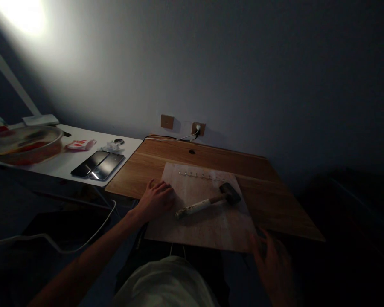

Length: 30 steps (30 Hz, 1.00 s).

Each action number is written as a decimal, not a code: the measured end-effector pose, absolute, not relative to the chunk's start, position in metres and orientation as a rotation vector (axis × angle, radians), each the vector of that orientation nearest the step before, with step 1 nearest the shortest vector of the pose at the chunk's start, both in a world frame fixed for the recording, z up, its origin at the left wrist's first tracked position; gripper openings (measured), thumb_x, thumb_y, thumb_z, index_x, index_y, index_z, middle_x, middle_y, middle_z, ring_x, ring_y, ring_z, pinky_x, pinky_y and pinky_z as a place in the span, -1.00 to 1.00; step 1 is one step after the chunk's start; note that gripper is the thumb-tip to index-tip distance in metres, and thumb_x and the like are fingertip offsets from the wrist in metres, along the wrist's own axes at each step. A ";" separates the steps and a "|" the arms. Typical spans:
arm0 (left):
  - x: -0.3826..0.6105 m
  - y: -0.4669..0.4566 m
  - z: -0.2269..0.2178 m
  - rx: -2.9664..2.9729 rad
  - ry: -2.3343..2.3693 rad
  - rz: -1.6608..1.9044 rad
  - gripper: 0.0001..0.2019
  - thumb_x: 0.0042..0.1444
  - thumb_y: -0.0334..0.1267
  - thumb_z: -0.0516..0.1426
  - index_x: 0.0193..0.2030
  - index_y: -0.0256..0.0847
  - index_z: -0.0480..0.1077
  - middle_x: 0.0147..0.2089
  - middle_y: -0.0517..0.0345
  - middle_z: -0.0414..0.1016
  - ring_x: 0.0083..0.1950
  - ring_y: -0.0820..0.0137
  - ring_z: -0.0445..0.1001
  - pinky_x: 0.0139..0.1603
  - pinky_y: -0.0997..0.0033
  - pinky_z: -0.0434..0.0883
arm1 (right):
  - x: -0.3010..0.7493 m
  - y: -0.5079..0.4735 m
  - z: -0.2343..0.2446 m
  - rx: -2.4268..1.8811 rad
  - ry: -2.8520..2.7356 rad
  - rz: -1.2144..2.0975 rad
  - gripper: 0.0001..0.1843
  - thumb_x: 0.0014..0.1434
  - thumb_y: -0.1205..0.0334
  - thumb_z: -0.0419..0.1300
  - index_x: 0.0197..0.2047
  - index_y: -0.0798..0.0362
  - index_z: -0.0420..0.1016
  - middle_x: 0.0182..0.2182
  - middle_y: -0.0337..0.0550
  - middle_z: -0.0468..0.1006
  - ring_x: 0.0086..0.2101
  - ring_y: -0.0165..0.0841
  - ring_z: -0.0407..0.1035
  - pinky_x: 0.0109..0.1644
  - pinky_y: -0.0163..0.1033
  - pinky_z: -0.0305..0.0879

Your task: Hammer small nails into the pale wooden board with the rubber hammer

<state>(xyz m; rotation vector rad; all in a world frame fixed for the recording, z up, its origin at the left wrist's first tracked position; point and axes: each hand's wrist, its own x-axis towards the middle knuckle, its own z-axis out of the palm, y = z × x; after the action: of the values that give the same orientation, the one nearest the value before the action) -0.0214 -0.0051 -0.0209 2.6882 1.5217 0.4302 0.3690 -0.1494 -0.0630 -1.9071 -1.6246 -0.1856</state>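
Note:
A hammer [195,208] with a thick dark head and a worn white handle lies slantwise on a pale square board [192,236]. Along the far part of the board runs a row of several small nails [191,174], upright as far as the dim light shows. My left hand [158,198] rests palm down at the board's left edge, fingers loosely bent and holding nothing. Beyond the board's near right corner, my right hand [272,258] hovers with thumb and fingers apart; it is dim and slightly blurred. The hammer touches neither hand.
The board lies on a wooden table [281,204] against the wall. On a white table [62,167] at the left are two phones [99,164], a red-and-white packet [81,145], a large clear bowl [25,145] and a lamp [40,119]. A white cable [51,241] hangs below.

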 end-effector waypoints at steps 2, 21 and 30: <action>-0.030 -0.009 -0.020 2.679 1.550 0.428 -0.68 0.28 -0.13 0.11 0.15 -0.07 0.43 0.23 0.03 0.49 0.32 0.12 0.34 0.43 -0.24 -0.02 | 0.359 -0.150 -0.064 -1.904 -1.585 -0.188 -0.30 0.30 -0.35 -0.05 0.01 0.14 0.49 -0.16 0.19 0.61 -0.13 0.00 0.50 -0.04 0.11 0.43; -0.057 -0.005 -0.025 2.678 1.679 0.509 -0.78 0.32 -0.21 0.06 0.01 -0.10 0.47 0.00 0.03 0.58 0.08 0.14 0.50 0.34 -0.15 0.12 | 0.369 -0.134 -0.069 -1.829 -1.706 -0.133 -0.37 0.35 -0.32 -0.12 -0.19 0.04 0.50 -0.25 0.08 0.63 -0.20 -0.08 0.51 -0.06 0.03 0.37; -0.036 0.076 -0.009 2.559 1.737 0.539 -0.75 0.21 -0.32 0.15 0.01 -0.17 0.50 -0.03 -0.04 0.53 0.03 0.16 0.48 0.09 0.18 0.35 | 0.339 -0.012 0.004 -1.727 -1.873 -0.011 -0.63 0.35 0.06 0.01 -0.19 0.06 0.58 -0.19 0.01 0.54 -0.23 -0.23 0.49 -0.11 -0.17 0.37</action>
<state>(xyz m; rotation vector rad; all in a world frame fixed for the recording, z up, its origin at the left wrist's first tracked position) -0.0361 0.0760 -0.0086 2.5591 1.7366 0.5393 0.3388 -0.0118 0.0039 -1.7265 -1.8732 -0.0114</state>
